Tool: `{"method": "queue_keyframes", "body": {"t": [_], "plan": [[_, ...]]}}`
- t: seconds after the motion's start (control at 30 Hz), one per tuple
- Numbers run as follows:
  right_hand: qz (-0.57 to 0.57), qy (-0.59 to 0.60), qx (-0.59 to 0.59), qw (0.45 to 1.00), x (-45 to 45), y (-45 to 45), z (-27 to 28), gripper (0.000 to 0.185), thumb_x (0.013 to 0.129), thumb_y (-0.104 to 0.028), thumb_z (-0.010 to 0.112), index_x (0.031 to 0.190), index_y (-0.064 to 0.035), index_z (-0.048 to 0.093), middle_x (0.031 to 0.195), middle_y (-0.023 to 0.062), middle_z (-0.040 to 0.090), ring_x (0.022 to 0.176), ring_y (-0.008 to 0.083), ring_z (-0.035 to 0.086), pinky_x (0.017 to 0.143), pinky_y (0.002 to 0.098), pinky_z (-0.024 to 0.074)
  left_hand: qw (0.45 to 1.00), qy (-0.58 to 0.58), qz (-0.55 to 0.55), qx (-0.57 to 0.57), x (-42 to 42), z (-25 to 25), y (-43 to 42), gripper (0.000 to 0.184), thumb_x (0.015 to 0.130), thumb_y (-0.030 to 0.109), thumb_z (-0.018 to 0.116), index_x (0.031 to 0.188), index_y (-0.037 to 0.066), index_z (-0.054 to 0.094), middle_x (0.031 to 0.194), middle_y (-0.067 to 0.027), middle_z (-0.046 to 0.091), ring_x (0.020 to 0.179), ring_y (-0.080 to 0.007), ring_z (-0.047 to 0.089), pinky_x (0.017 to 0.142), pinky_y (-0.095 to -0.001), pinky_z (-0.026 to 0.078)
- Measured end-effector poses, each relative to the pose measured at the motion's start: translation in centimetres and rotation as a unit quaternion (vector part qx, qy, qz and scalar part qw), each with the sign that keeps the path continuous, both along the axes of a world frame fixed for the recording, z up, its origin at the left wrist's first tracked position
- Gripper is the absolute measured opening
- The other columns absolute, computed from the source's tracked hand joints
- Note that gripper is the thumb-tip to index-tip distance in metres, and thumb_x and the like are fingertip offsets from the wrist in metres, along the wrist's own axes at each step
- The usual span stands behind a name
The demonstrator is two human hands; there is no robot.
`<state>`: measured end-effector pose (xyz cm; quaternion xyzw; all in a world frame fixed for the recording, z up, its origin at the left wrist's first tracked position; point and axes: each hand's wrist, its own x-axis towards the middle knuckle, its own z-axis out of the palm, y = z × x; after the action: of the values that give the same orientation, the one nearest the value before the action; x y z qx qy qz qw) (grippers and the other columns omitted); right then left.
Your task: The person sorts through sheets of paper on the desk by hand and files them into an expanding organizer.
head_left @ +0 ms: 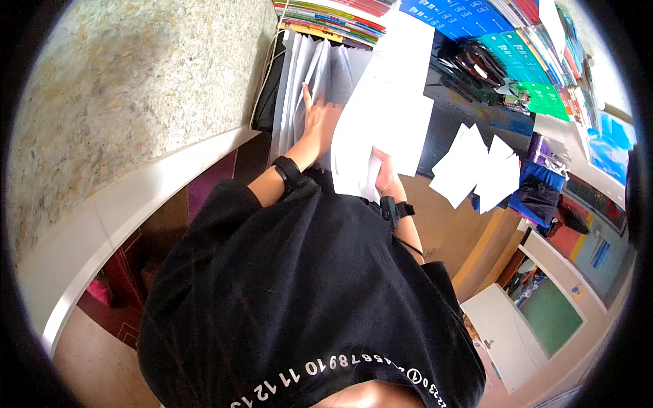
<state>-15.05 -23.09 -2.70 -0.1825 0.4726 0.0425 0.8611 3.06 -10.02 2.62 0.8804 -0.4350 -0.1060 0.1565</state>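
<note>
My left hand reaches into an expanding file folder with several pale, translucent dividers. Its index finger stretches up against one divider, and the other fingers point right, partly hidden by paper. My right hand grips a bunch of white paper sheets along the lower right edge, thumb on top. The sheets are overexposed, so no print can be made out. They overlap the folder's right side. Further white paper extends behind them toward the back.
A stack of books stands behind the folder. Loose white papers lie on the dark table to the right. Blue booklets, a dark glossy object and a green booklet sit at the back right. A speckled wall borders the left.
</note>
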Motion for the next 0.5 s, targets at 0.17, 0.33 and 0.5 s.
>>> {"method": "queue_keyframes", "body": {"t": [0.17, 0.33, 0.5], "plan": [[-0.006, 0.022, -0.006, 1.000, 0.7, 0.2, 2.3, 0.040, 0.092, -0.020, 0.046, 0.125, 0.0032, 0.047, 0.120, 0.0143, 0.057, 0.111, 0.0274, 0.054, 0.095, 0.0373, 0.0446, 0.994, 0.069, 0.059, -0.061, -0.3, 0.9, -1.1, 0.039, 0.082, 0.029, 0.059, 0.097, -0.008, 0.057, 0.069, -0.0144, 0.062, 0.077, -0.0290, 0.064, 0.109, -0.0587, 0.004], [-0.048, 0.014, -0.037, 0.998, -0.8, -0.7, 2.2, 0.041, 0.091, -0.022, 0.049, 0.124, 0.0024, 0.048, 0.119, 0.0137, 0.057, 0.109, 0.0274, 0.055, 0.093, 0.0371, 0.0447, 0.996, 0.010, 0.082, -0.028, -0.5, -1.1, -1.9, 0.037, 0.079, 0.019, 0.061, 0.105, -0.008, 0.054, 0.059, -0.0118, 0.060, 0.067, -0.0270, 0.064, 0.110, -0.0543, 0.013], [-0.076, 0.044, -0.080, 0.993, -1.9, -0.9, 3.1, 0.040, 0.091, -0.022, 0.049, 0.122, 0.0024, 0.048, 0.117, 0.0135, 0.058, 0.106, 0.0278, 0.055, 0.092, 0.0375, 0.0450, 0.992, 0.028, 0.095, -0.080, -0.3, -1.9, -1.4, 0.026, 0.080, 0.021, 0.061, 0.090, -0.002, 0.060, 0.059, -0.0130, 0.060, 0.063, -0.0283, 0.063, 0.109, -0.0494, 0.017]]}}
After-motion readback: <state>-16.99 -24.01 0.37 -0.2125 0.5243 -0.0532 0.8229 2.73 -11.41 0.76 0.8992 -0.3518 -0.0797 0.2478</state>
